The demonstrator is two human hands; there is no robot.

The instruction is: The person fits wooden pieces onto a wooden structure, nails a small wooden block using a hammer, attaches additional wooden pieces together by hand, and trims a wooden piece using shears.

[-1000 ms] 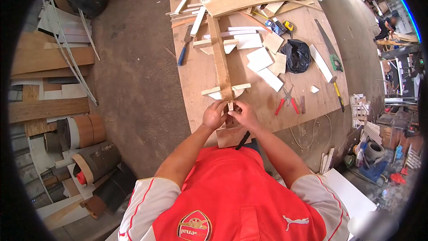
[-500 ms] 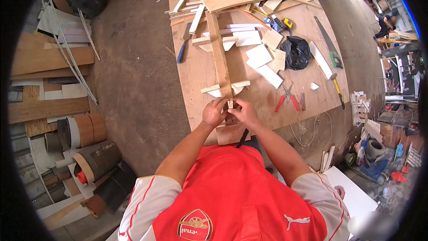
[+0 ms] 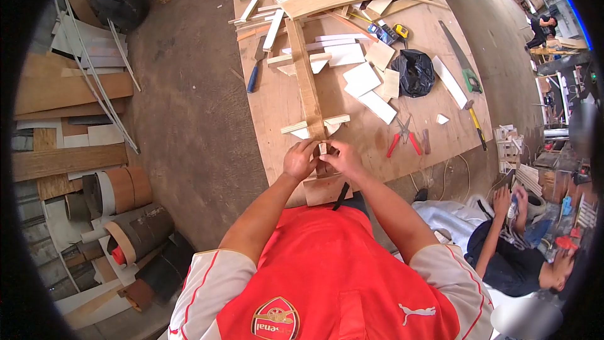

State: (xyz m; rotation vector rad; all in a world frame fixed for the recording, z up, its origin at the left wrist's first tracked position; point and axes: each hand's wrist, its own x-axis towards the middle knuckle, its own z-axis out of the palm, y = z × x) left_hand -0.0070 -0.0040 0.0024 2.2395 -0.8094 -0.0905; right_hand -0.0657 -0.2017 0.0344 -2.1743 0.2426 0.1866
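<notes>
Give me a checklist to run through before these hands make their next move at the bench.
1. Left hand and right hand together at the pale wood piece: ok.
2. Contact under the fingers firm: cannot tell, partly hidden.
3. Red-handled pliers closed: not ok, they lie open.
4. Handsaw apart from both hands: ok, at the bench's right side.
5. Nearby person's hands away from the wood piece: ok.

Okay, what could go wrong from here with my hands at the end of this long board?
The open snips might nick your right hand if it sweeps right. Another person on your right could jostle you. Your left hand, at the near end of the long board, might catch a splinter.
</notes>
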